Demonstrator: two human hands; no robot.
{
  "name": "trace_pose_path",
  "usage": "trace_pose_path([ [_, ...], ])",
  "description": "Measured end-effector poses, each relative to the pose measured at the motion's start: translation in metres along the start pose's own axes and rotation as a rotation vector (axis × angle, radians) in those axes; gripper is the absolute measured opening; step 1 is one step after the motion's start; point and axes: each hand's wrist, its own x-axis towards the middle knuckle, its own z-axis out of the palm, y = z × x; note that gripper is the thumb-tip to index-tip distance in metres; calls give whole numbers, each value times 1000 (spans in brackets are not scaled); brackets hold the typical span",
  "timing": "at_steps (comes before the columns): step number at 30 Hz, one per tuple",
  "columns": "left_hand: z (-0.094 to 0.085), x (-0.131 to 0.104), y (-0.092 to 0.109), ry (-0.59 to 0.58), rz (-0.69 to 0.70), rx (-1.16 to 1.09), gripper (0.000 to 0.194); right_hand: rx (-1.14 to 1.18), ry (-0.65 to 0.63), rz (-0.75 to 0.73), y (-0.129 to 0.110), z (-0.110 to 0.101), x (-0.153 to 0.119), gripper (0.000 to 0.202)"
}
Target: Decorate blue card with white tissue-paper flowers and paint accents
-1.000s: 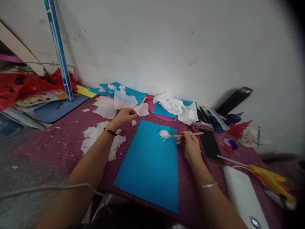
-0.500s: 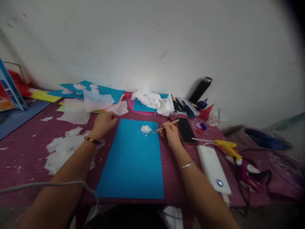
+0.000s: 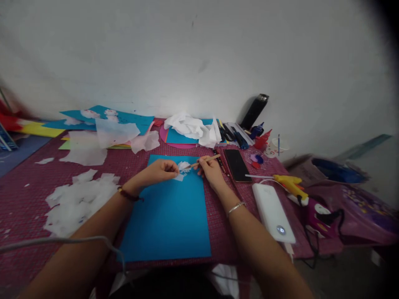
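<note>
A blue sheet [image 3: 170,220] lies on the table, with a small white paper cluster [image 3: 184,166] near its top edge. My left hand [image 3: 162,171], fingers pinched, holds a small white paper piece [image 3: 179,177] just beside the cluster. In my right hand [image 3: 209,169] is a thin wooden stick [image 3: 213,158], its tip pointing left at the cluster. Left of the sheet a pile of torn white paper pieces [image 3: 75,203] is spread out.
Behind are crumpled white paper [image 3: 190,126], blue sheets [image 3: 131,120] and scissors [image 3: 227,133]. To the right lie a phone [image 3: 237,165], a white power bank [image 3: 273,211], a yellow glue gun [image 3: 289,182] and a black bottle [image 3: 254,111]. A cable crosses at lower left.
My left hand has moved right, over the blue sheet, to the cluster, and a white paper piece now shows at its fingertips. The stick's tip has come to the cluster. The view has shifted slightly.
</note>
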Motion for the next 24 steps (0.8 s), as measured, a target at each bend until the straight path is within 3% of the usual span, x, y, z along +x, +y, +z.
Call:
trace_pose_path([
  [6, 2, 6, -15, -24, -67, -19, 22, 34, 111, 6, 2, -12, 4, 21],
  [12, 0, 7, -18, -10, -52, 74, 17, -13, 19, 5, 4, -5, 5, 19],
  [18, 7, 6, -5, 22, 32, 147, 13, -10, -1, -2, 4, 0, 6, 22],
  [21, 23, 11, 0, 114, 134, 181, 11, -14, 4, -18, 4, -1, 7, 21],
  [24, 42, 23, -5, 297, 138, 262, 10, -5, 33, -24, 4, -4, 7, 20],
])
